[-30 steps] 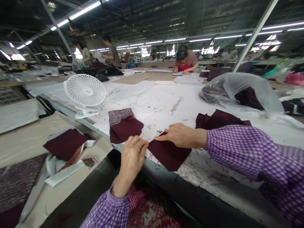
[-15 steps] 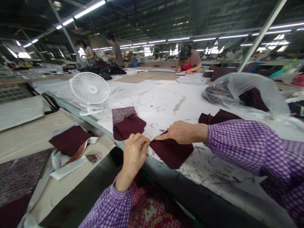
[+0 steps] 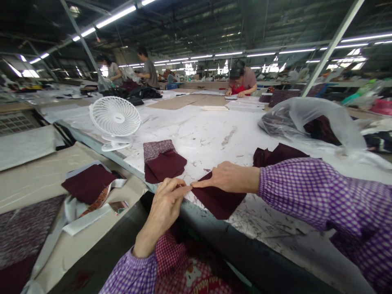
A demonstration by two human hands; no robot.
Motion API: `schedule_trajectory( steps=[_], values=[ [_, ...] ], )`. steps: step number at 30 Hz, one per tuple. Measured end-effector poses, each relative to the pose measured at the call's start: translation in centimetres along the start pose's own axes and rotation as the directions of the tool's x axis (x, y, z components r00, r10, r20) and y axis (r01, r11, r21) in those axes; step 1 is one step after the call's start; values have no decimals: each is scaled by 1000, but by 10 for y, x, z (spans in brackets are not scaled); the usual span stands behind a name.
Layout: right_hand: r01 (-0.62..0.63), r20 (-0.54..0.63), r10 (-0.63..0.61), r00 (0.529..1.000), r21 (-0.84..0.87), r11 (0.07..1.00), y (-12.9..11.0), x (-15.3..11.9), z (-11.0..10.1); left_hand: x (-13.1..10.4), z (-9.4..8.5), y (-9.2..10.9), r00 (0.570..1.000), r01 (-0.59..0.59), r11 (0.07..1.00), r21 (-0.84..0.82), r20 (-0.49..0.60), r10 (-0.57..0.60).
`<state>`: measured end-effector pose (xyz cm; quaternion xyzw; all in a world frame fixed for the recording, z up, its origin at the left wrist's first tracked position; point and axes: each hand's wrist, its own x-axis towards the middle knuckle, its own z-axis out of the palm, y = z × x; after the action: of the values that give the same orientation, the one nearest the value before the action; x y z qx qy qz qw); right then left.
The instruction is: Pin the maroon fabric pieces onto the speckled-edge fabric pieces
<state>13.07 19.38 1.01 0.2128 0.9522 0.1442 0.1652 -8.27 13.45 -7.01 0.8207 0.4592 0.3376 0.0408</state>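
Observation:
A maroon fabric piece (image 3: 222,204) lies at the front edge of the white-covered table, one corner pointing left. My right hand (image 3: 229,176) rests over its upper edge. The index finger is stretched out to the left corner and presses there, while the other fingers curl beneath the palm. My left hand (image 3: 167,202) is at the same corner, thumb and fingers drawn together, its tip meeting my right index fingertip. The bit of corner it pinches is mostly hidden. Just beyond my left hand lies a folded stack of maroon and speckled fabric (image 3: 165,163).
A white fan (image 3: 115,118) stands on the table's left edge. More maroon cloth (image 3: 280,154) and a clear plastic bag (image 3: 330,110) lie at the right. Fabric scraps (image 3: 90,183) sit on a lower surface at left. A co-worker (image 3: 241,81) leans over the far end.
My left hand has shifted slightly left and down, and its grip has altered at the corner. My right index finger has slid left toward the corner tip. The view has shifted slightly.

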Motion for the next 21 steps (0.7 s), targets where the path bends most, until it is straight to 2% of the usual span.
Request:
schedule_trajectory(
  steps=[4, 8, 10, 13, 16, 19, 21],
  values=[
    [-112, -120, 118, 986, 52, 992, -4, -6, 17, -1, -5, 3, 999, -1, 1000, -8, 39, 1],
    [-283, -203, 319, 926, 187, 941, 0, -2, 26, -4, -2, -1, 999, -15, 1000, -20, 48, 16],
    [-269, -173, 324, 930, 280, 922, 4, 2, 28, -7, 2, -8, 1000, -19, 999, -44, 21, 20],
    [-199, -94, 263, 960, 435, 878, 8, 5, 27, -10, 6, -18, 999, -28, 996, -88, -33, 25],
    [-178, -119, 267, 956, 486, 855, 0, 0, 16, -10, 5, -19, 999, -12, 990, -140, -33, 7],
    [-99, -158, 235, 959, 591, 800, -9, -26, -6, -11, 1, -13, 997, 46, 971, -235, -44, -57],
    [-55, -168, 244, 955, 709, 703, -4, -58, -15, -10, 0, -7, 989, 77, 964, -256, -103, -107]
  ],
)
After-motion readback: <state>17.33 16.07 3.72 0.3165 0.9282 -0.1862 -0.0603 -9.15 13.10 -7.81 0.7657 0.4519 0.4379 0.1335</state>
